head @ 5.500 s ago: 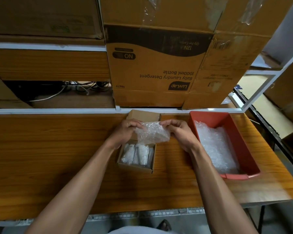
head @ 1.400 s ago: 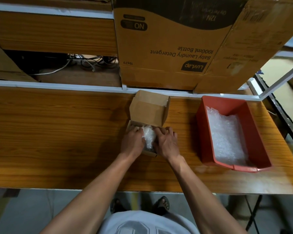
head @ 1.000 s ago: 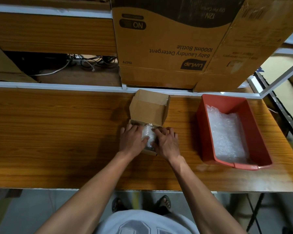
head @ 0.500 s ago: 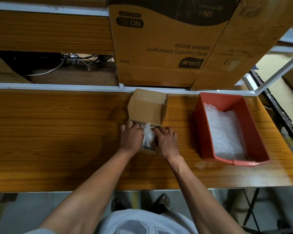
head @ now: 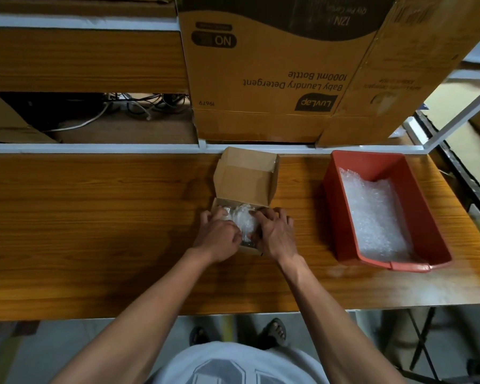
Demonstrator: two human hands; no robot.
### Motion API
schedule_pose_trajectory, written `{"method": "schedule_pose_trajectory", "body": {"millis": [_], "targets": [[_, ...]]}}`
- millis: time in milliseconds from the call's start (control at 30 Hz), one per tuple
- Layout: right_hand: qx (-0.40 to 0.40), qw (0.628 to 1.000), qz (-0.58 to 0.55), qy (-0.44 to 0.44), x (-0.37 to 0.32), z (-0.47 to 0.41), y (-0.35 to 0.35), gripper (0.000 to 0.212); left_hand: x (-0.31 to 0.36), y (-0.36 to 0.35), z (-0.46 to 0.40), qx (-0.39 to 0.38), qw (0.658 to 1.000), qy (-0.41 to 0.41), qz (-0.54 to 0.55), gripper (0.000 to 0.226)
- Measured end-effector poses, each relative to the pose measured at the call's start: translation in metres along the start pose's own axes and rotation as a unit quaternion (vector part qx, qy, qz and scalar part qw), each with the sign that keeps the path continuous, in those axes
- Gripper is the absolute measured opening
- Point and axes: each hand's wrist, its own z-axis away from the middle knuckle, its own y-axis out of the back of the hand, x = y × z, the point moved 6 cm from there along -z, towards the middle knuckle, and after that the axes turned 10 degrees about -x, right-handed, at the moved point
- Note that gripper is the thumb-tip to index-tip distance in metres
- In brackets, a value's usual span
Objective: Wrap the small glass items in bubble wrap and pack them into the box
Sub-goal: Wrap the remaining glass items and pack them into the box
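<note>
head view, both hands stayed over the small cardboard box as half a second before, left hand and right hand curled onto the bubble-wrapped bundle inside it, lid still upright, red tray unmoved at right

Hidden under the left hand and the right hand: most of the small box, with only a strip of bubble wrap visible between them. Cannot tell how many glass items lie inside, nor whether the fingertips pinch or merely press. Cut off by the top edge, behind the box: the large detergent carton. Right of the box, concealed beneath its own bubble wrap: the floor of the red bin. Blurred at the far right: the shelf frame.
</note>
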Motion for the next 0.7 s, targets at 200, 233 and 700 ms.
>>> {"method": "schedule_pose_trajectory", "body": {"millis": [200, 233, 700], "targets": [[0.001, 1.000, -0.002, -0.009, -0.001, -0.002, -0.003, 0.067, -0.006, 0.008, 0.010, 0.050, 0.999, -0.017, 0.008, 0.049], [0.002, 1.000, -0.001, -0.011, -0.001, -0.003, -0.004, 0.068, -0.007, 0.006, 0.008, 0.031, 0.999, -0.013, 0.002, 0.054], [0.001, 1.000, 0.004, -0.006, -0.006, -0.007, -0.005, 0.070, -0.010, 0.004, 0.000, -0.059, 0.997, -0.036, -0.028, 0.042]]}}
